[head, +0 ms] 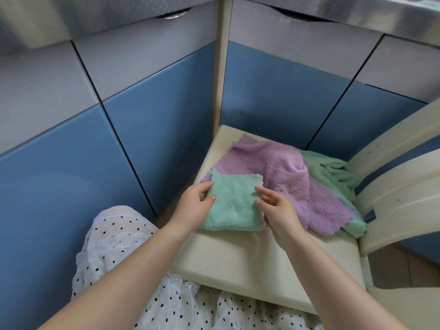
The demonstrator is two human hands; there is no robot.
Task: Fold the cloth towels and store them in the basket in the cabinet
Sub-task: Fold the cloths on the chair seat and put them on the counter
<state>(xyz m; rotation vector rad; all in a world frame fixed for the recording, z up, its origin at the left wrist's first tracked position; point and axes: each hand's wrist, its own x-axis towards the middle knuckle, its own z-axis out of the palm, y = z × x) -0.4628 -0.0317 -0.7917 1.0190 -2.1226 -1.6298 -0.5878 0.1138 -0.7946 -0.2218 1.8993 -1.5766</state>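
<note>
A folded mint-green towel (232, 203) lies on the cream chair seat (238, 258). My left hand (194, 206) grips its left edge, thumb on top and fingers beside it. My right hand (276, 210) pinches the right edge, where a pink towel edge shows underneath. Behind it, an unfolded purple towel (297, 182) is spread over the seat, and a crumpled green towel (333, 172) lies partly under that at the right. No basket is in view.
Blue and grey cabinet doors (154, 110) meet in a corner right behind the chair, all closed. The chair's cream backrest slats (400, 186) curve along the right. My polka-dot skirt (123, 246) fills the lower left.
</note>
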